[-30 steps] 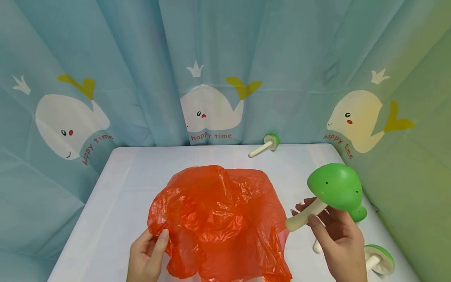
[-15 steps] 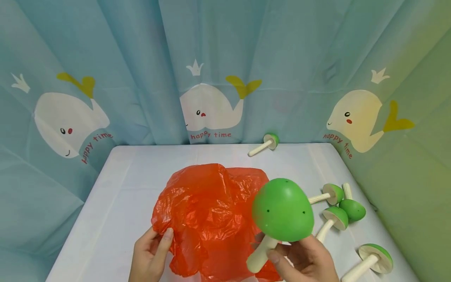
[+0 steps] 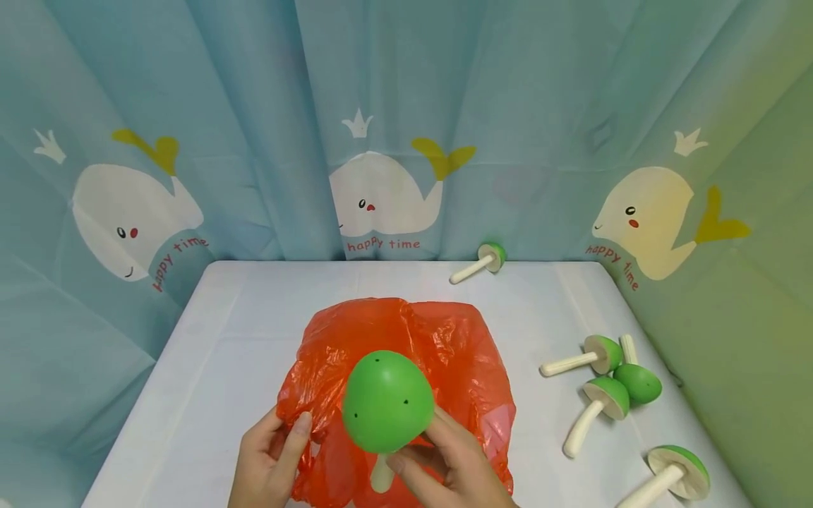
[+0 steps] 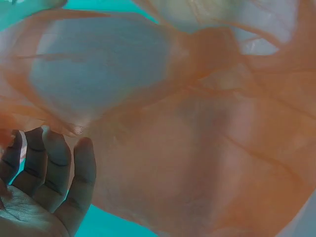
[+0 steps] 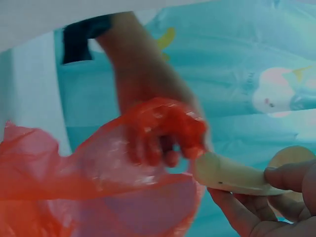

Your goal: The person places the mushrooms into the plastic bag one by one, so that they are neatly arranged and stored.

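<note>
A thin, see-through red plastic bag [image 3: 457, 346] lies crumpled at the middle of the white table. My left hand [image 3: 269, 458] pinches its left edge between thumb and fingers. In the left wrist view, the bag film [image 4: 163, 163] fills most of the picture beyond the curled fingers. My right hand [image 3: 457, 466] grips a toy mushroom [image 3: 389, 402] by its pale stem, with the green, black-dotted cap uppermost, over the bag in the head view. Seen from the right wrist, the stem's end [image 5: 210, 168] points toward the left hand and the bag's edge.
On the table's right side lie several more green-capped toy mushrooms [image 3: 606, 398], some touching one another. Another mushroom [image 3: 490, 258] rests at the back edge. A blue curtain [image 3: 508, 127] with whale prints stands behind the table, and a greenish one [image 3: 756, 317] on the right.
My right hand has carried the mushroom leftward from the table's right side to over the bag, uncovering the mushrooms there. My left hand keeps hold of the bag's edge, almost in place.
</note>
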Tool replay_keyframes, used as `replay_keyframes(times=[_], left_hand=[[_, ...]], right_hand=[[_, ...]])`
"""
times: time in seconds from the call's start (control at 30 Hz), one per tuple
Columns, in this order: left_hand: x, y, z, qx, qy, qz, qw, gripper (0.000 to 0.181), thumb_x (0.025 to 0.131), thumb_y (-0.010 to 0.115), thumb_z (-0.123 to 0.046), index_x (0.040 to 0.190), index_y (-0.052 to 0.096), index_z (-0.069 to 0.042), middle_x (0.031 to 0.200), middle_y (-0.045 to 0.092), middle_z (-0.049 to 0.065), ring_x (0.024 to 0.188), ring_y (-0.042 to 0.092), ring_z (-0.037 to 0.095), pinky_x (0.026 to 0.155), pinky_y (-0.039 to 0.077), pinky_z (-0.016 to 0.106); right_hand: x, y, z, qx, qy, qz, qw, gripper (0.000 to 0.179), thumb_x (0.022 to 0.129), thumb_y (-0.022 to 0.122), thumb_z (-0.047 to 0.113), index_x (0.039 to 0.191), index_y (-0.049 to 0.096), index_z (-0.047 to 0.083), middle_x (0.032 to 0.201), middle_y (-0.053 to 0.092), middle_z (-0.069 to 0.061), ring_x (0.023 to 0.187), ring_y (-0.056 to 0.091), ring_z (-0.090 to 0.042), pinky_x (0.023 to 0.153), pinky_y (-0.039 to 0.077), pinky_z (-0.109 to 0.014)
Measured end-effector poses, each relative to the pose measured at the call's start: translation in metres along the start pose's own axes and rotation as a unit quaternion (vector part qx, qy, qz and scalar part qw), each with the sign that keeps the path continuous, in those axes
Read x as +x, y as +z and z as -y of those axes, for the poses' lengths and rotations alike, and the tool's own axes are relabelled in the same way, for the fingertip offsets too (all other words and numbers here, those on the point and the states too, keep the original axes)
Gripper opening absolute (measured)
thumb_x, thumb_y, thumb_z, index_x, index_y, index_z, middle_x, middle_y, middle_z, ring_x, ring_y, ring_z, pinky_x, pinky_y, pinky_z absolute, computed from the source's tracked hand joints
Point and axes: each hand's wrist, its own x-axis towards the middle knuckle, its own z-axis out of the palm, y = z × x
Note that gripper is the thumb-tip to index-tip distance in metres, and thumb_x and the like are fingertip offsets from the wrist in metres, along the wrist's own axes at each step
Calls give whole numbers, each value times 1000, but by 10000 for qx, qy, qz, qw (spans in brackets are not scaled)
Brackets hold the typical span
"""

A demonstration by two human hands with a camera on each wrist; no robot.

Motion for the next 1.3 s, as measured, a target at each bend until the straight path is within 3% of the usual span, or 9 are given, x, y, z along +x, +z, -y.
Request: replay_keyframes(times=[0.1, 0.2, 0.27, 0.43, 0.7, 1.0, 1.13, 1.3], left_hand=[[-1, -2, -2, -39, -83, -89, 9999, 19, 96, 47, 1, 109, 58, 9, 86, 62, 17, 65, 65, 27, 53, 56, 39], [0, -3, -3, 63, -87, -271, 9996, 18, 96, 48, 0, 109, 58, 8, 87, 62, 16, 66, 65, 26, 54, 56, 37], [1, -3, -4, 164, 22, -362, 9992, 18, 95, 48, 0, 108, 58, 8, 87, 61, 16, 67, 65, 26, 56, 56, 36], [4, -4, -5, 403, 281, -456, 9978, 17, 95, 49, 2, 107, 59, 7, 88, 62, 13, 68, 64, 22, 58, 57, 33], [4, -4, -8, 483, 285, -644, 9964, 17, 94, 49, 2, 106, 60, 6, 86, 62, 12, 67, 64, 21, 59, 57, 32], [4, -7, -4, 203, 572, -555, 9966, 17, 93, 48, 6, 106, 59, 7, 79, 60, 13, 64, 62, 20, 56, 56, 30], [4, -7, -4, 1, 638, -451, 9969, 17, 93, 47, 7, 106, 58, 8, 78, 59, 14, 62, 62, 20, 53, 56, 32], [4, -4, -5, -135, 693, -220, 9973, 17, 93, 46, 8, 107, 56, 8, 78, 60, 14, 65, 62, 19, 58, 57, 31]], right_hand=[[3, 2, -12, -130, -62, 65, 9999, 39, 91, 51, -11, 126, 48, 7, 93, 57, -8, 75, 62, -19, 80, 54, -38], [4, 2, -24, -270, 24, 28, 9996, 38, 92, 51, -9, 126, 48, 9, 98, 54, -7, 72, 60, -19, 78, 54, -37], [3, 2, -30, -347, 170, 10, 9993, 37, 93, 52, -6, 126, 49, 11, 103, 51, -6, 72, 59, -19, 79, 54, -35], [-1, 2, -48, -709, 437, -43, 9965, 37, 93, 56, 4, 128, 51, 14, 112, 51, -2, 91, 58, -17, 85, 51, -33], [-4, 3, -72, -1164, 286, 53, 9928, 28, 94, 55, 4, 119, 52, 14, 103, 50, -1, 79, 58, -15, 85, 51, -32], [-2, -1, -88, -1566, 567, 72, 9860, 23, 95, 56, 10, 117, 56, 16, 99, 52, 3, 86, 56, -12, 81, 53, -28], [0, -4, -96, -1538, 705, 86, 9855, 24, 93, 57, 5, 116, 56, 13, 96, 52, 0, 87, 56, -15, 80, 53, -28], [3, -8, -104, -1559, 1106, 171, 9814, 32, 92, 58, 0, 122, 54, 9, 98, 52, -2, 85, 54, -15, 79, 53, -26]])
